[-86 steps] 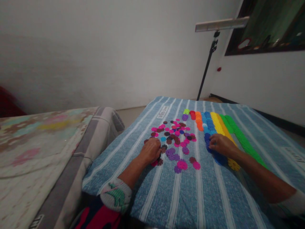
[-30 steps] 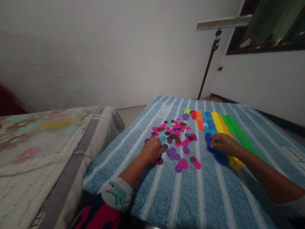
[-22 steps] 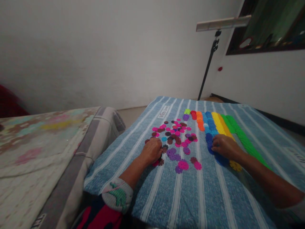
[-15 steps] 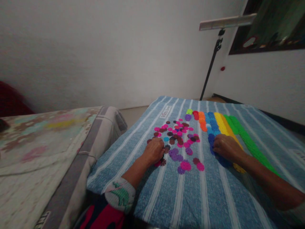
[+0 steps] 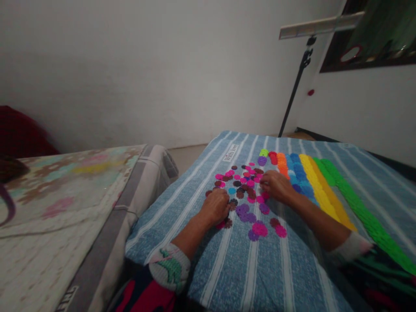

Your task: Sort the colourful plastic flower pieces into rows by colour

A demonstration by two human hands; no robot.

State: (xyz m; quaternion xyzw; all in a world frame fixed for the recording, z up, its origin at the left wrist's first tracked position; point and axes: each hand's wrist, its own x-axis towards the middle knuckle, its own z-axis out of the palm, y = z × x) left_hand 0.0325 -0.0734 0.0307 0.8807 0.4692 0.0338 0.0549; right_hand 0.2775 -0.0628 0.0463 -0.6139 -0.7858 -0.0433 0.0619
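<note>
A person's two bare hands bend over a loose scatter of notched discs (image 5: 248, 193), mostly pink, brown, black and purple (one lone light-blue disc (image 5: 232, 190) among them), on a blue cloth (image 5: 269, 268) with white stripes. The left hand (image 5: 215, 207) sits at the scatter's left edge, fingers curled loosely downward, with discs just beside it. The right hand (image 5: 276, 184) reaches in from the opposite edge, its fingers bent and drawn close together over the pink and brown pieces; with the fingertips small and partly hidden, it is impossible to tell whether either hand grips a disc.

To the right of the scatter, more discs lie overlapped in colour rows: a short red row (image 5: 273, 157), an orange row (image 5: 282, 162), blue rows (image 5: 300, 173) partly hidden by the right forearm, long yellow rows (image 5: 320, 186) and green rows (image 5: 354, 197). A lime-green group (image 5: 264, 152) lies at the far end, touching a purple group (image 5: 261, 161). Beyond the cloth, a black stand (image 5: 294, 89) carries a pale bar (image 5: 320, 27) before a white wall (image 5: 130, 73).
</note>
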